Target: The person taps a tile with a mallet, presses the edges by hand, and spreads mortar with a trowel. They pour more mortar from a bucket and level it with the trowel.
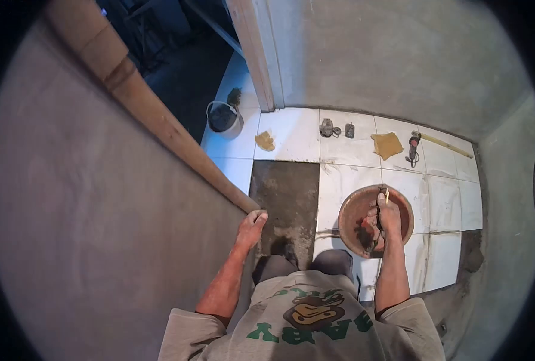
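Note:
My left hand (254, 227) is closed at the lower end of the wooden door frame (177, 135), its fingers bent against the wood edge. Over a round reddish-brown basin (350, 215) is my right hand (388, 215), its fingers wrapped round a small tool with a pale yellowish handle (387, 196); the tool's far part is hard to make out. Dark wet material (364, 231) lies inside the basin. The basin stands on white floor tiles (346, 174), to the right of a bare grey patch of floor (284, 195).
A white bucket (234, 127) stands by the doorway. Along the back lie a yellow-brown piece (265, 141), a larger yellow-brown sheet (388, 146), a red and black power tool (414, 144), small dark items (327, 127) and a yellow strip (448, 145). Grey walls enclose the floor.

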A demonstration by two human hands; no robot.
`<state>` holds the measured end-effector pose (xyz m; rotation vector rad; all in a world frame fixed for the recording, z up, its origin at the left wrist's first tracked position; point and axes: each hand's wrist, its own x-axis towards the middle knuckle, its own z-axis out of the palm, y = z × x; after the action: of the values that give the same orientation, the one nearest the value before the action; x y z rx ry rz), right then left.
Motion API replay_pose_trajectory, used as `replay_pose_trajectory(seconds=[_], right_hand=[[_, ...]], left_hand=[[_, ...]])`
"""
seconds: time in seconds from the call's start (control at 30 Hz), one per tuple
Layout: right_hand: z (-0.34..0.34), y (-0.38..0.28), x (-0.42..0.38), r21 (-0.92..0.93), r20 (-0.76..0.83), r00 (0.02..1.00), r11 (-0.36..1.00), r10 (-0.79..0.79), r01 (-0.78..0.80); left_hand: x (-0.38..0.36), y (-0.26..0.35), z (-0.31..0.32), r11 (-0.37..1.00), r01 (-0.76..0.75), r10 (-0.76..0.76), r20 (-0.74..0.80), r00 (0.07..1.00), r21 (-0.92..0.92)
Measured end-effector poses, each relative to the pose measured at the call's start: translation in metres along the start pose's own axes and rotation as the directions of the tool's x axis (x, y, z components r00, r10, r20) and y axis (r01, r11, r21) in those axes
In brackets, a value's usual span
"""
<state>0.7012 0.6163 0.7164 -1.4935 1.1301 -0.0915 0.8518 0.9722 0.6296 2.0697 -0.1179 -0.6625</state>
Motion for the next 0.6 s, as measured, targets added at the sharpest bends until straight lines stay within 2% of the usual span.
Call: replay_pose_trajectory(seconds=[0.07,0.13,0.2,0.27,0.3,0.4,0.43,0.47,0.53,0.57,0.6], right_hand=[[0.032,-0.015,0.032,0.049,0.014,0.994,0.993,-0.108,0.107],[0.059,-0.041,0.057,0.051,0.043,0.989,0.989,-0.144,0.141],[0.095,-0.068,0.088,0.052,0.078,0.983,0.985,-0.166,0.162],[0.137,-0.096,0.126,0.178,0.142,0.968,0.967,-0.209,0.182],[0.159,-0.110,0.139,0.168,0.164,0.967,0.971,-0.197,0.169],[0.227,-0.153,0.188,0.109,0.315,0.922,0.974,-0.223,0.198],[0.254,-0.158,0.210,0.090,0.386,0.898,0.977,-0.213,0.194],[0.284,-0.161,0.232,0.065,0.462,0.865,0.980,-0.195,0.187],[0.352,-0.159,0.285,0.030,0.544,0.811,0.971,-0.215,0.237],[0.385,-0.143,0.311,-0.022,0.564,0.772,0.929,-0.293,0.369],[0.406,-0.130,0.326,-0.075,0.586,0.732,0.876,-0.347,0.476]], left_hand=[[0.028,0.038,-0.016,0.986,-0.053,0.050,-0.023,0.999,-0.160],[0.045,0.049,-0.020,0.982,-0.038,0.031,-0.042,0.999,-0.183],[0.058,0.046,-0.025,0.984,0.014,-0.011,0.020,1.000,-0.180],[0.069,0.043,-0.028,0.975,0.058,-0.052,0.033,0.998,-0.215],[0.072,0.042,-0.029,0.959,0.098,-0.088,0.050,0.995,-0.265],[0.098,0.040,-0.032,0.947,0.174,-0.185,-0.018,0.983,-0.269],[0.111,0.049,-0.038,0.965,0.198,-0.209,-0.051,0.977,-0.170],[0.125,0.049,-0.039,0.952,0.229,-0.250,-0.084,0.965,-0.204],[0.163,0.054,-0.041,0.961,0.197,-0.225,-0.132,0.965,-0.196],[0.175,0.066,-0.044,0.962,0.230,-0.258,-0.218,0.941,-0.144],[0.182,0.076,-0.048,0.946,0.266,-0.306,-0.238,0.922,-0.184]])
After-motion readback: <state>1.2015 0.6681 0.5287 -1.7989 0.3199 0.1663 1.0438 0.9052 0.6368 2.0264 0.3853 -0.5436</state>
